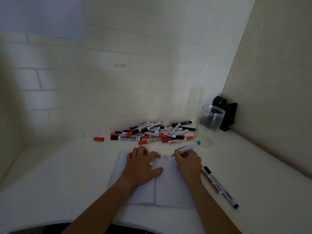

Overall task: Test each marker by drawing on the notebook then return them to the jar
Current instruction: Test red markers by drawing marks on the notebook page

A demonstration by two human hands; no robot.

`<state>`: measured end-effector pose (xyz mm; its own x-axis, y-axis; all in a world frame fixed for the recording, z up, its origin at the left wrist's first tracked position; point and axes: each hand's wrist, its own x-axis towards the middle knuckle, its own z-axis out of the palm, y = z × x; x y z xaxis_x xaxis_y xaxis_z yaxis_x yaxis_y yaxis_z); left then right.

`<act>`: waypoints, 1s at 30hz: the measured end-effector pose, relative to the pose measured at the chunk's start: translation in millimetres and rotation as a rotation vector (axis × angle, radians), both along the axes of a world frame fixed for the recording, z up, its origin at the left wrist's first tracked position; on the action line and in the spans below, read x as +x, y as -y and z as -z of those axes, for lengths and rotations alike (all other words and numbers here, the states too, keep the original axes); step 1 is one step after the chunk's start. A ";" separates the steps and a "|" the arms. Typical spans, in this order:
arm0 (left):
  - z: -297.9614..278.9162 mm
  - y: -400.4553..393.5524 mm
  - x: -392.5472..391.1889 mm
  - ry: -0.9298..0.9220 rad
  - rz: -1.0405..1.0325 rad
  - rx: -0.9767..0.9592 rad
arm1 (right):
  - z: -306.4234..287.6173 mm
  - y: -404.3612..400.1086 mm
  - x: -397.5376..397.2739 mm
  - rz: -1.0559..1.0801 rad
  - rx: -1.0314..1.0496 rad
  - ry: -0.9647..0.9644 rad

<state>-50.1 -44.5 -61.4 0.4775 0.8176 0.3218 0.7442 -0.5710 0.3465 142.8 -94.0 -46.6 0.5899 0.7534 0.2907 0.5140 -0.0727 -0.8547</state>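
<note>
An open white notebook [168, 186] lies on the table in front of me, with small hash marks [164, 157] drawn near its top edge. My left hand [143, 166] rests on the left page, and something small and pale shows under its fingers. My right hand [187, 162] grips a white marker [189, 148] with a blue end cap, its tip just above the page right of the marks. A pile of red, black and blue markers [152, 132] lies beyond the notebook. The clear plastic jar [208, 125] stands at the right, with no markers inside.
Three markers [219, 186] lie side by side right of the notebook. A loose red cap [98, 139] sits left of the pile. A black object [225, 114] stands in the corner behind the jar. White brick wall behind, beige wall at right.
</note>
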 end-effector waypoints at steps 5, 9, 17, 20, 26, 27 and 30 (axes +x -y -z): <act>-1.1 0.1 0.4 -0.013 -0.007 -0.004 | 1.2 -2.0 -2.3 -0.049 -0.018 0.031; -1.1 0.6 -0.2 0.004 -0.001 0.000 | 1.7 -0.3 2.0 0.039 -0.002 -0.029; -1.4 0.0 -0.6 -0.010 0.009 -0.003 | 0.2 1.5 0.1 -0.041 -0.007 -0.042; -2.6 0.7 -0.9 -0.016 0.012 -0.010 | -0.8 1.8 0.1 -0.026 0.012 -0.054; -0.7 -0.7 -0.3 -0.017 0.034 0.007 | -2.1 2.3 -1.9 -0.032 0.006 -0.055; -0.7 -0.9 -0.2 -0.005 0.044 -0.001 | -1.8 2.3 -1.9 -0.027 0.001 -0.056; -0.7 -1.8 -0.7 0.054 0.053 -0.014 | -1.4 1.8 -2.0 -0.024 -0.002 -0.049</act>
<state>-50.8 -42.8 -60.6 0.5021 0.7962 0.3376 0.6930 -0.6040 0.3936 140.8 -95.8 -45.2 0.5848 0.7683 0.2602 0.4734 -0.0628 -0.8786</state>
